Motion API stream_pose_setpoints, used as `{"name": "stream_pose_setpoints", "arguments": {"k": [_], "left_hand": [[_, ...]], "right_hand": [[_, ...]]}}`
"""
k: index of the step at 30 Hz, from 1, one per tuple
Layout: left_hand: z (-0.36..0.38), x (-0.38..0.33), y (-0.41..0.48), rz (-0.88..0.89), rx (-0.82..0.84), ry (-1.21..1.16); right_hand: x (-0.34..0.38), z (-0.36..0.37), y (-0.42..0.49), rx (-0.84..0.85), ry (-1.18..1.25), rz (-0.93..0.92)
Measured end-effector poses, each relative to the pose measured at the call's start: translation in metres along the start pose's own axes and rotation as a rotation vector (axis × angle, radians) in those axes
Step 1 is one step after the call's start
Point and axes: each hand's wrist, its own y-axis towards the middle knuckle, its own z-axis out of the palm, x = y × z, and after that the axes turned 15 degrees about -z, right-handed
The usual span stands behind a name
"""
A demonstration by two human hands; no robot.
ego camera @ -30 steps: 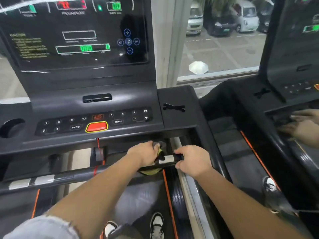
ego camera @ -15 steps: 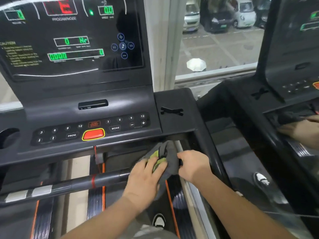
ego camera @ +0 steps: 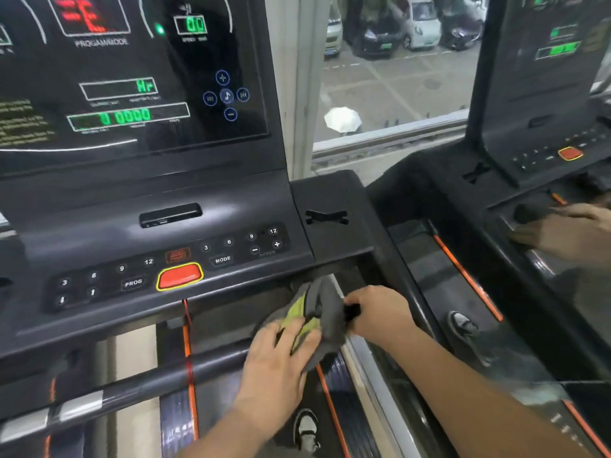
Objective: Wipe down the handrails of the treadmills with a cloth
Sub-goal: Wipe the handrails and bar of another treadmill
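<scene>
You are now pressing your left hand (ego camera: pixel 277 361) flat onto the cloth (ego camera: pixel 322 302), fingers laid fairly straight across its grey and yellow-green folds, where a second ago that hand was closing in a fist around the handrail (ego camera: pixel 148 381) with the cloth bunched small beneath it. The cloth is spreading out: it is draping over the right end of the rail, just below the edge of the console (ego camera: pixel 165 223) and to the right of the red stop button (ego camera: pixel 180 276), covering far more of the bar than it was. Your right hand (ego camera: pixel 377 314) is keeping its place, fingers curling round the black stub of the rail just beside the cloth's edge; whether it is also pinching a corner of the fabric cannot be told from here. Over the last half second almost nothing is shifting, so the regrip is looking finished. That is suggesting you are moving from a tight scrub at one spot to a broader pass, and the long stretch of rail running off to your left, with its silver grip patches (ego camera: pixel 79 403), is probably still waiting for the wipe. Be watching the red safety cord (ego camera: pixel 186 312) hanging across the bar in that direction, since the cloth could be snagging on it. On the neighbouring treadmill (ego camera: pixel 545 127) another person's hand (ego camera: pixel 568 233) is lying on that machine's rail
</scene>
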Motion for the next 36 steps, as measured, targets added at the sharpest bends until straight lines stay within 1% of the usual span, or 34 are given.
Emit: {"name": "stream_pose_setpoints", "arguments": {"k": [1,3,5,7,8,11,13,15,18,20,22,23,24,25,26,28,30,32,33,36], "left_hand": [[0.007,0.007,-0.002,0.047,-0.027,0.034],[0.011,0.01,0.004,0.08,-0.009,0.097],[0.002,0.0,0.014,0.064,0.026,0.147],[-0.013,-0.017,0.031,0.011,0.052,0.138],[-0.02,-0.026,0.042,-0.028,0.095,0.126],[-0.034,-0.042,0.075,-0.188,0.264,-0.037],[-0.034,-0.042,0.086,-0.25,0.323,-0.162],[-0.035,-0.038,0.081,-0.225,0.278,-0.169],[-0.021,-0.03,0.043,-0.147,0.136,0.013],[-0.009,-0.027,0.014,-0.087,0.015,0.069],[0.007,-0.021,-0.002,-0.033,-0.141,0.106],[0.012,-0.021,-0.002,-0.036,-0.177,0.121],[0.014,-0.025,0.002,-0.055,-0.178,0.135],[0.015,-0.033,0.008,-0.086,-0.149,0.14],[0.014,-0.045,0.014,-0.112,-0.103,0.138],[0.006,-0.075,0.028,-0.144,-0.038,0.128],[-0.005,-0.098,0.049,-0.188,-0.002,0.142],[-0.017,-0.112,0.079,-0.22,0.077,0.147],[-0.022,-0.113,0.095,-0.244,0.139,0.112],[-0.031,-0.106,0.126,-0.343,0.375,-0.119]], "right_hand": [[0.001,-0.001,0.0,0.0,0.01,0.009],[0.002,0.002,-0.001,-0.023,0.025,0.018],[0.002,0.006,-0.002,-0.047,0.038,0.026],[0.003,0.007,-0.004,-0.071,0.051,0.029],[0.003,0.006,-0.004,-0.07,0.059,0.034],[0.004,0.003,-0.004,-0.05,0.049,0.034],[0.007,-0.003,-0.004,-0.016,0.029,0.015],[0.006,-0.005,-0.006,-0.017,0.052,-0.002],[-0.006,0.006,-0.012,-0.063,0.184,-0.029],[-0.013,0.014,-0.017,-0.107,0.279,-0.079],[-0.02,0.01,-0.026,-0.183,0.335,-0.09],[-0.025,0.004,-0.032,-0.252,0.327,-0.081],[-0.034,0.0,-0.036,-0.358,0.313,-0.084],[-0.045,-0.004,-0.039,-0.442,0.279,-0.075],[-0.056,-0.006,-0.043,-0.485,0.251,-0.049],[-0.072,-0.015,-0.049,-0.392,0.244,0.087],[-0.083,-0.017,-0.051,-0.266,0.314,0.209],[-0.088,-0.022,-0.049,-0.197,0.417,0.263],[-0.089,-0.025,-0.048,-0.184,0.461,0.273],[-0.089,-0.036,-0.048,-0.13,0.472,0.279]]}}
